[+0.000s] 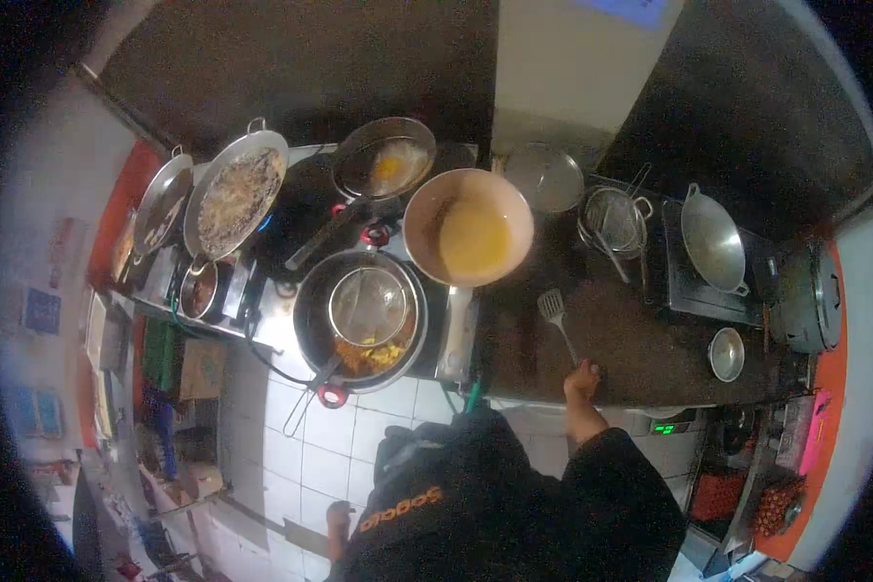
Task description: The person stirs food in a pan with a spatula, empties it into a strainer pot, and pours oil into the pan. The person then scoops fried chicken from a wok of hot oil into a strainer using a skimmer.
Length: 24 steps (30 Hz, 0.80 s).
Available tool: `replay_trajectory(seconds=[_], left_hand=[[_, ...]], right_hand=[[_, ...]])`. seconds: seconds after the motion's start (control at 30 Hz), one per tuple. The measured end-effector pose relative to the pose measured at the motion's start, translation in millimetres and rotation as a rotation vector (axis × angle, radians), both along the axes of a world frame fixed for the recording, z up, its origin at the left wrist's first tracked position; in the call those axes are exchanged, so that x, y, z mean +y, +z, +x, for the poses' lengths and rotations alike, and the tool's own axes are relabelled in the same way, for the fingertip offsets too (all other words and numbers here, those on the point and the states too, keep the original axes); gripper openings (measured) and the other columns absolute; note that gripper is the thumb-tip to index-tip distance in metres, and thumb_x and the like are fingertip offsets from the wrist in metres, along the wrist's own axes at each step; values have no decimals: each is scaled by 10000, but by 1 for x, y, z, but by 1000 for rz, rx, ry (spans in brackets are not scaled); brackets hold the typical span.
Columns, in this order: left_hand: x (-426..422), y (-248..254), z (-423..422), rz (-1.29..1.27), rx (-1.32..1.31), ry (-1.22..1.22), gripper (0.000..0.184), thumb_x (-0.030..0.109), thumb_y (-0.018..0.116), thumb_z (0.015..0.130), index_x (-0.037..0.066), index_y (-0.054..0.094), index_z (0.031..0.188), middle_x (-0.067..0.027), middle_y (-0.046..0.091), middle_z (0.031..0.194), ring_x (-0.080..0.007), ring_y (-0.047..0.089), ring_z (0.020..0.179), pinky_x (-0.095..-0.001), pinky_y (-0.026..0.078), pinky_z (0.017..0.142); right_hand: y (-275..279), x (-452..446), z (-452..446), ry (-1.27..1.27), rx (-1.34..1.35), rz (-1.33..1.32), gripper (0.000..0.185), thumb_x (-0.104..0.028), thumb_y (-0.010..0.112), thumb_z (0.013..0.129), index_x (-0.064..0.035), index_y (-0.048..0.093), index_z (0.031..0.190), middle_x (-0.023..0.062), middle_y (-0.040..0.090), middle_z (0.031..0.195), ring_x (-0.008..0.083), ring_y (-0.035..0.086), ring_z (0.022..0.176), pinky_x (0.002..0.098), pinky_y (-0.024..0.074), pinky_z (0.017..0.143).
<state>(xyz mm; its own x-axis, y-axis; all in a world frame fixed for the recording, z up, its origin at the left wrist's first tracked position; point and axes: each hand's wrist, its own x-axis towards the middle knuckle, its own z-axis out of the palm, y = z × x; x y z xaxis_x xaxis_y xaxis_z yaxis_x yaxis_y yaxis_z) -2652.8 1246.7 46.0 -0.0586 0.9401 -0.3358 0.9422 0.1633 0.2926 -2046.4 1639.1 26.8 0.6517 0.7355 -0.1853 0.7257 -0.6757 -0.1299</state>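
Observation:
My right hand (582, 379) is closed round the handle of a slotted spatula (552, 307), whose head lies over the dark counter. Low in the view, my left hand (338, 525) hangs beside my dark clothing, away from the stove; its fingers are too blurred to read. A pink pot (420, 254) holds yellow liquid. In front and to its left, a mesh strainer (369, 307) rests over a dark pan (307, 325) of orange and yellow food. Behind these, an egg (392, 166) lies in a frying pan (352, 173).
Two woks (197, 204) stand on burners at the left, the larger with bubbling contents. A small pot (200, 293) sits below them. To the right are strainers (615, 221), an empty wok (713, 241), a metal bowl (727, 355) and a large lidded pot (811, 301).

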Motion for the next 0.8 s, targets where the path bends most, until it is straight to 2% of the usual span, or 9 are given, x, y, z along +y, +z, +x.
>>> replay_trajectory(seconds=[0.07,0.2,0.27,0.37,0.47,0.53,0.6,0.73,0.8], left_hand=[[11,18,-1,26,-374,474,91,112,549,613,154,627,634,-69,604,728,-266,570,745,-378,459,626],[28,29,-12,46,-201,405,68,113,549,610,139,610,624,-64,600,707,-262,572,721,-377,463,614],[43,25,-10,188,26,-43,51,116,550,631,120,600,638,-64,600,721,-259,572,723,-382,468,614],[69,28,13,-46,-181,222,50,105,535,668,98,584,663,-82,595,747,-270,569,718,-389,469,611],[92,30,43,-109,-333,470,54,86,521,672,93,574,660,-92,587,735,-277,565,701,-389,464,604],[95,24,57,-40,-397,539,60,69,514,670,91,567,651,-95,583,722,-279,564,694,-386,463,603],[102,21,60,11,-204,125,93,44,508,663,94,585,675,-91,584,702,-274,566,708,-375,466,614],[111,33,58,2,-109,-10,156,26,511,645,107,624,717,-82,595,706,-258,568,757,-361,472,629],[120,49,73,-292,-401,765,166,24,546,639,130,618,745,-99,595,742,-257,566,763,-362,477,624]], right_hand=[[-11,-1,5,32,-28,-56,347,-105,463,791,-55,467,1134,173,518,1010,343,497,979,464,390,852],[9,-5,7,117,110,-129,363,-135,590,716,-55,508,1060,161,493,1041,334,493,959,440,408,813],[10,-5,11,212,109,-155,354,-145,628,683,-53,534,1012,159,499,1029,337,494,943,434,416,793],[-13,-25,15,212,118,15,426,-180,691,633,-37,515,994,174,493,1094,344,461,1047,456,388,868],[-28,-26,14,218,60,153,393,-151,689,600,-5,528,927,177,548,859,330,509,920,445,428,755],[-37,-16,21,137,167,-243,552,-286,724,594,-37,506,1036,176,569,962,342,571,837,430,474,731],[-33,-16,29,207,167,-200,573,-319,713,608,-44,500,1063,186,580,931,337,593,766,430,493,659],[-15,-13,19,213,161,-137,481,-343,655,656,-58,518,1018,166,603,852,325,596,788,441,484,679],[-19,-16,19,126,173,-43,451,-337,634,671,-58,521,1006,162,609,821,323,599,781,441,480,677]])
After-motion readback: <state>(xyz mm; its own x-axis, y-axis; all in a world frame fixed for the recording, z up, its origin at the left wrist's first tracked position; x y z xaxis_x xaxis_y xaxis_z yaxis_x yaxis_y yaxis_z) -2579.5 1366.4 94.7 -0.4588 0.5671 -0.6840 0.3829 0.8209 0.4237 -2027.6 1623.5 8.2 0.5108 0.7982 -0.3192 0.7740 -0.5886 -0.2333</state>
